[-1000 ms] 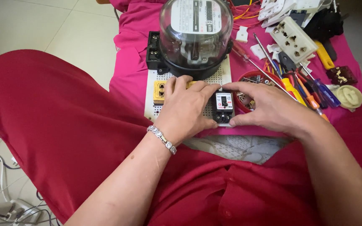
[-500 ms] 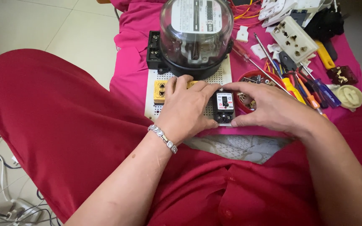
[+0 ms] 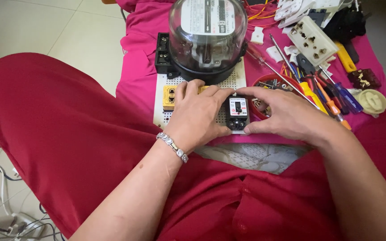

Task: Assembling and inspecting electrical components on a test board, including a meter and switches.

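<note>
While both hands pinch it, left hand [image 3: 199, 117], right hand [image 3: 287, 117], boxy black plastic breaker [image 3: 237, 113], perforated white board [image 3: 235, 79]

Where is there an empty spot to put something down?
Bare pink cloth lies left of the perforated board and glass-domed meter. Right of the meter, screwdrivers and sockets crowd it.

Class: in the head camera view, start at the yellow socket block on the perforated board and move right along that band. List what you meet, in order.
Yellow socket block → left hand → small black circuit breaker → right hand → orange-handled screwdriver → round cream fitting.
</note>
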